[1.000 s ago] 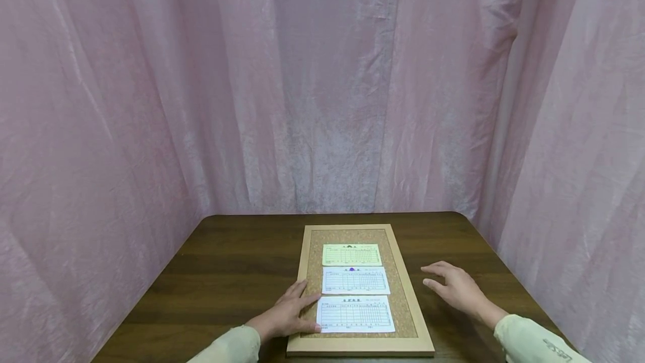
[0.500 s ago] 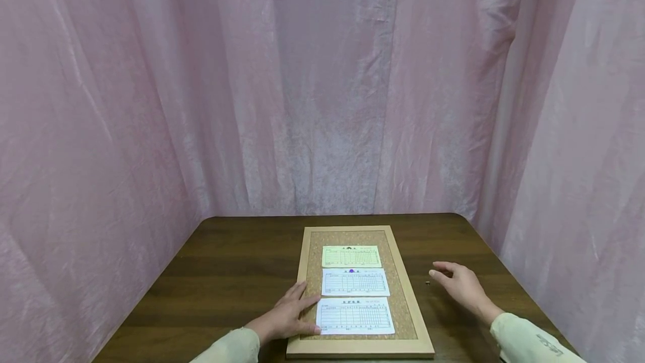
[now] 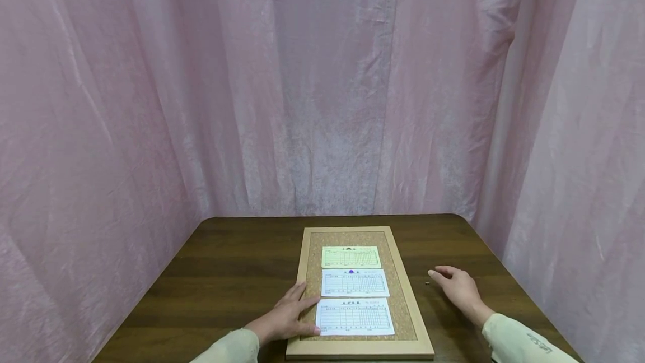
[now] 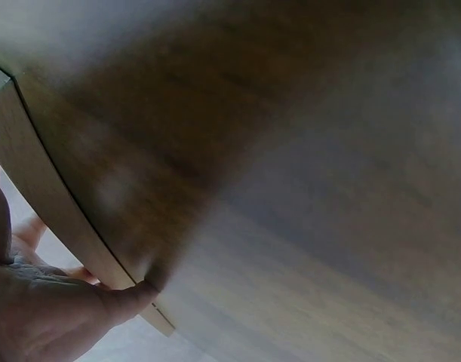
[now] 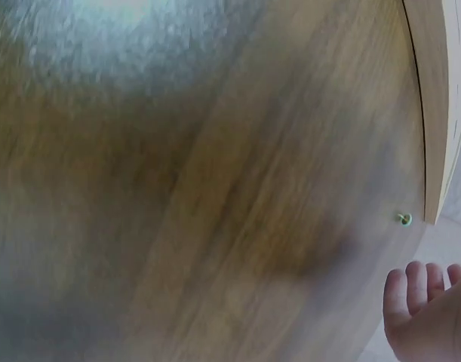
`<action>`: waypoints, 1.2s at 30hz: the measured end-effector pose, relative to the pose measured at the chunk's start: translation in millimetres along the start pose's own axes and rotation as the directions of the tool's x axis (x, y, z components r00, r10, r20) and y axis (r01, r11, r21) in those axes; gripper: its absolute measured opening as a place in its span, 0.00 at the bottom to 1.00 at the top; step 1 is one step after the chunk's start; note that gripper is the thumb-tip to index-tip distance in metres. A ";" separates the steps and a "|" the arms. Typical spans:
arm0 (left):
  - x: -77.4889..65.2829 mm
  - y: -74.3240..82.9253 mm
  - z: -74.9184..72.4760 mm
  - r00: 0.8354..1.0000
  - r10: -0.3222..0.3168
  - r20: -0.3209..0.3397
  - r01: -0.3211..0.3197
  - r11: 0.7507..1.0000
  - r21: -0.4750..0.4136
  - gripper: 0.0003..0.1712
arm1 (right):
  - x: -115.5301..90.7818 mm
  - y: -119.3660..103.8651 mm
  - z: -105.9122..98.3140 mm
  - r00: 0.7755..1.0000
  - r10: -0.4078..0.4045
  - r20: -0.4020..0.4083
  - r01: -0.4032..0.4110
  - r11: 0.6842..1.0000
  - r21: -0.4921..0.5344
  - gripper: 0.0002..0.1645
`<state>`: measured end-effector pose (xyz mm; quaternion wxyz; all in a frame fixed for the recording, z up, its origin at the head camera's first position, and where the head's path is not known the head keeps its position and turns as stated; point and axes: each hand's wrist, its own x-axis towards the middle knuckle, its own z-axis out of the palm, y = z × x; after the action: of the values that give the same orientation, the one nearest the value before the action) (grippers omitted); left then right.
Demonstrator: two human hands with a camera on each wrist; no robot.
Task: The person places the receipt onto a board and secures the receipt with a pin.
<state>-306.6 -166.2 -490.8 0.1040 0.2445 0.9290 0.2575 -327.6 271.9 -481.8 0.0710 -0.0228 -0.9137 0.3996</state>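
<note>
A wood-framed corkboard (image 3: 359, 347) lies on the table with three printed slips in a column. The far slip (image 3: 351, 258) is pale green, with a small dark mark at its top. The middle white slip (image 3: 355, 284) has a purple pushpin (image 3: 351, 271) at its top edge. On the near white slip (image 3: 355, 318) no pin shows. My left hand (image 3: 287, 318) rests spread on the board's left side, touching the near slip's edge. My right hand (image 3: 459, 289) hovers right of the board, fingers loosely bent and holding nothing. Beside its fingertips lies a small pushpin (image 5: 404, 219).
The dark wood table (image 3: 227, 273) extends on both sides of the board and behind it. Pink curtains (image 3: 322, 99) hang behind the table and along both sides.
My right hand has drawn slightly to the right, away from the board, and the small pushpin now shows on the table. My left hand and the slips have stayed in place.
</note>
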 end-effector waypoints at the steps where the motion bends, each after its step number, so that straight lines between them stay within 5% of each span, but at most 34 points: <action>1: -0.3 0.1 -0.1 1.000 0.000 0.000 0.000 1.000 -0.001 0.45 | -0.7 -0.4 0.5 1.000 0.012 -0.004 -0.012 1.000 0.001 0.39; 14: -2.8 0.3 1.2 1.000 -0.001 0.000 0.001 1.000 -0.010 0.44 | -2.6 2.1 11.0 0.997 0.076 -0.023 -0.077 0.996 -0.051 0.32; 36: -0.4 -1.5 -0.1 1.000 0.012 0.002 -0.012 1.000 -0.009 0.45 | -6.6 5.7 30.0 0.989 0.060 -0.133 -0.081 0.984 -0.156 0.19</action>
<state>-306.9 -167.6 -491.5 0.1048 0.2497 0.9263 0.2620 -325.6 253.3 -506.9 0.1129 -0.0864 -0.9351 0.3245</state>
